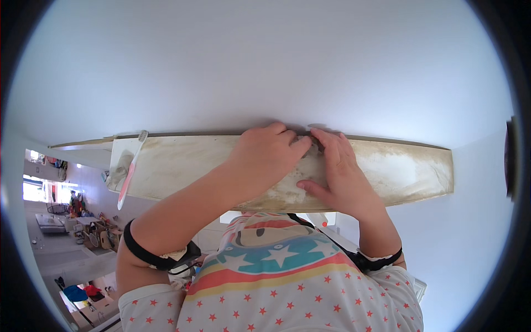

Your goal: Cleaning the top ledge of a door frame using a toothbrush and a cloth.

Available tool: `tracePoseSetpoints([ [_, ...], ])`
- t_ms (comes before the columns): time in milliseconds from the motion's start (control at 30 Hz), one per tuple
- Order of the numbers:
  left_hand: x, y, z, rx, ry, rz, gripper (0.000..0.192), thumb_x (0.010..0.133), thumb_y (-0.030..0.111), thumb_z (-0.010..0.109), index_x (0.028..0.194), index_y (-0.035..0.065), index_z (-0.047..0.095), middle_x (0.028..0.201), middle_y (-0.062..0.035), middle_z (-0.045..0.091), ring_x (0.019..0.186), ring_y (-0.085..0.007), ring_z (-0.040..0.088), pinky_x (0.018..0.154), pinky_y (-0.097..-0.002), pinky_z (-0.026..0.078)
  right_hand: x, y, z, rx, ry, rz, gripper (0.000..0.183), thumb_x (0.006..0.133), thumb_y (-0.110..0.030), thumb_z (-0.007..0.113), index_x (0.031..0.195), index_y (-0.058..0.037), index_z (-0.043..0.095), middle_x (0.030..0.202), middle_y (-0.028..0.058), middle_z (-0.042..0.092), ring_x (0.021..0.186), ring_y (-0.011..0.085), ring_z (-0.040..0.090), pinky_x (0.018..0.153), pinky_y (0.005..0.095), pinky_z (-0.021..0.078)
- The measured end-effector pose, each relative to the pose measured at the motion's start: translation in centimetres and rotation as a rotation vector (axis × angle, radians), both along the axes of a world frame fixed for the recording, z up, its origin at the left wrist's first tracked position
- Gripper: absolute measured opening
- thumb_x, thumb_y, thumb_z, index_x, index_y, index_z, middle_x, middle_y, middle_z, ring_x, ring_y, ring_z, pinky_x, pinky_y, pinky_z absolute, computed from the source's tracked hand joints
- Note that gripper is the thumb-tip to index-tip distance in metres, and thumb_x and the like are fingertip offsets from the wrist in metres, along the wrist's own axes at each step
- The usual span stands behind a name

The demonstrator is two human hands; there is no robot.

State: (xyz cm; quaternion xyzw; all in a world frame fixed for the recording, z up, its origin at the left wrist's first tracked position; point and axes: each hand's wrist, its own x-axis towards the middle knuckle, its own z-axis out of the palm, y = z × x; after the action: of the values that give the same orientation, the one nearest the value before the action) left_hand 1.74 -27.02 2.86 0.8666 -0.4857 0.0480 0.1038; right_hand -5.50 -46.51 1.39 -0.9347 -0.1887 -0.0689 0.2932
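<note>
Before me a stained white shelf board [199, 153] runs along the pale wall [265, 66]. My left hand [271, 149] lies over the middle of the board, its fingers curled near the wall edge; whether something small is under them cannot be told. Close beside it, my right hand [340, 166] rests on the board with fingers stretched towards the wall and thumb apart. A small dark item or gap shows between the two hands, too hidden to name. A toothbrush [131, 170] with a pink and white handle lies across the board's left end, on a crumpled grey-white cloth or bag [120, 170].
A dark object [510, 157] is on the wall at the far right. Beyond the board on the lower left is a cluttered room with a white table [89, 220], bags, and blue cloth [75, 293]. Black straps with devices sit on both my arms.
</note>
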Motion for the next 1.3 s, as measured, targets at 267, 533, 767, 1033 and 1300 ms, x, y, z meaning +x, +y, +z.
tracePoseSetpoints([
  [267,0.0,-2.1,-0.2,-0.008,-0.029,-0.036,0.029,0.079,0.014,0.06,0.107,0.0081,0.064,0.096,-0.0027,0.067,0.096,-0.0204,0.062,0.072,-0.0328,0.056,-2.0,-5.3,0.4,-0.225,-0.015,-0.246,0.065,0.082,-0.025,0.073,0.134,0.0009,0.044,0.13,0.0205,0.052,0.125,0.0388,0.045,0.112,0.052,0.0276],
  [533,-0.5,-7.1,-0.4,0.078,-0.012,-0.084,0.024,0.081,0.014,0.06,0.104,0.0087,0.062,0.09,-0.0019,0.065,0.094,-0.0214,0.062,0.07,-0.0331,0.056,-2.1,-6.2,-0.3,-0.154,0.001,-0.27,0.055,0.084,-0.023,0.07,0.128,0.0016,0.048,0.13,0.0201,0.052,0.125,0.0406,0.042,0.109,0.0476,0.0312],
  [767,0.2,-1.2,-0.8,-0.028,-0.088,-0.033,0.028,0.081,0.015,0.062,0.108,0.0081,0.061,0.095,-0.0035,0.065,0.095,-0.0216,0.062,0.076,-0.033,0.055,-2.0,-6.4,-0.7,-0.134,-0.039,-0.268,0.053,0.083,-0.022,0.07,0.126,0.0022,0.05,0.128,0.0205,0.052,0.124,0.041,0.042,0.111,0.0484,0.0293],
  [1033,-1.0,-8.9,-0.6,0.102,0.008,-0.083,0.026,0.079,0.016,0.062,0.104,0.0057,0.061,0.093,-0.0033,0.066,0.097,-0.0208,0.062,0.073,-0.0339,0.056,-1.8,-6.3,-0.9,-0.123,-0.027,-0.237,0.053,0.081,-0.018,0.07,0.126,0.0028,0.05,0.128,0.021,0.051,0.125,0.0403,0.042,0.111,0.0483,0.0292],
  [1300,-0.5,-1.1,-0.1,0.061,-0.012,0.036,0.03,0.08,0.01,0.059,0.11,0.0077,0.061,0.105,-0.0053,0.067,0.102,-0.0243,0.063,0.085,-0.0364,0.054,-1.9,-6.5,-1.0,-0.144,-0.049,-0.246,0.053,0.083,-0.019,0.069,0.127,0.0027,0.048,0.129,0.0205,0.051,0.125,0.0395,0.042,0.111,0.049,0.0286],
])
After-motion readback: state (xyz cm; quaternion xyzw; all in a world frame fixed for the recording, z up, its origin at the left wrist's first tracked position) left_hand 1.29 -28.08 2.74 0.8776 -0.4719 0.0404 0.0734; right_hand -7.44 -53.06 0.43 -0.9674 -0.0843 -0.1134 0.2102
